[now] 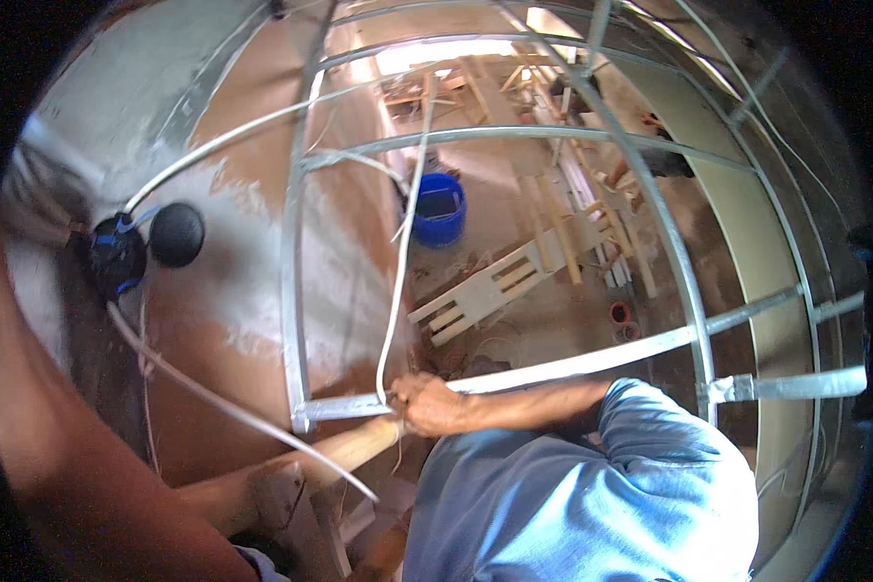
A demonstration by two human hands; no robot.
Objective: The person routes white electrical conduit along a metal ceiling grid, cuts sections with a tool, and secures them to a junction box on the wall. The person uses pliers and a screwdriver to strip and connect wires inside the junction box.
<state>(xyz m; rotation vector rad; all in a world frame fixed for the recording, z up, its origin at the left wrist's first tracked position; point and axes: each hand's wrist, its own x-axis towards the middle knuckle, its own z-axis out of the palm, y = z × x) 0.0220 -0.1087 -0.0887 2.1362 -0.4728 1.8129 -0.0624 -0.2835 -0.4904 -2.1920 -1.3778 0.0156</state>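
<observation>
My right hand (427,404) is closed over a galvanised metal profile (572,364) of an open frame. Its bare forearm comes from a light blue sleeve on the right. A white cable (404,252) runs down to the fingertips; I cannot tell whether they grip it too. Just below this hand ends a pale, round, wood-like pole (354,449). Along the left rim, very close and blurred, lies what looks like my left arm; its fingers cannot be made out. Nearest to it hang a black round fitting (116,257) and a black disc (177,235), with white cables beside them.
More frame bars (296,242) cross in front of a partly plastered wall (233,262). Well below stand a blue bucket (439,209), a slatted pale board (500,291) and several wooden strips. Another person (660,155) is partly visible at the upper right. A loose white cable (233,398) hangs at left.
</observation>
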